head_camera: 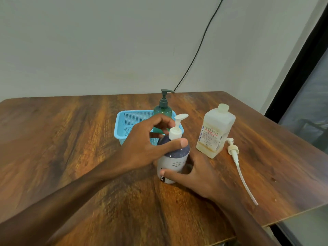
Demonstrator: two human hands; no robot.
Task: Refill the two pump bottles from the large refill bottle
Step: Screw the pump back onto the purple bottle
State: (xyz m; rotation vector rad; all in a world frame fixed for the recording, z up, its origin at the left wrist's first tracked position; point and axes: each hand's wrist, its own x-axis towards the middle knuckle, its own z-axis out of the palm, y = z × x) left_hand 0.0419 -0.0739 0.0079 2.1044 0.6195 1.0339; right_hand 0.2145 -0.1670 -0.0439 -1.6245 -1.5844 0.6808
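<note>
A white and blue-grey pump bottle (174, 158) stands upright on the wooden table (71, 139), its white pump head (177, 128) in place. My right hand (198, 173) wraps around its lower body. My left hand (150, 139) curls around the bottle's shoulder and pump collar, thumb across the front. Behind it a green pump bottle (163, 110) stands in a blue basket (127, 121). The large translucent refill bottle (215, 132), uncapped and with pale liquid low inside, stands to the right.
A loose white pump with a long dip tube (238, 164) lies on the table right of the refill bottle. The table's right edge runs close behind it. A black cable (198, 50) hangs down the wall at the back.
</note>
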